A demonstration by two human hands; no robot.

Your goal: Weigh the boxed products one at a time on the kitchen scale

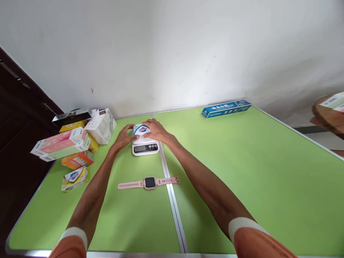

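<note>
A small white box with a blue and red logo (141,130) rests on top of a white kitchen scale (145,147) at the far middle of the green table (242,179). My left hand (124,136) grips the box's left side with curled fingers. Its right side and top are held by my right hand (156,130). The scale's dark display faces me. A pink smartwatch (149,182) lies flat, strap stretched out, on the table nearer to me than the scale.
Several small cartons are piled at the table's left edge: a pink and white box (61,144), a white box (101,125), an orange box (77,159), a yellow one (75,177). A long blue box (226,108) lies by the wall. A wooden stool (329,113) stands at right.
</note>
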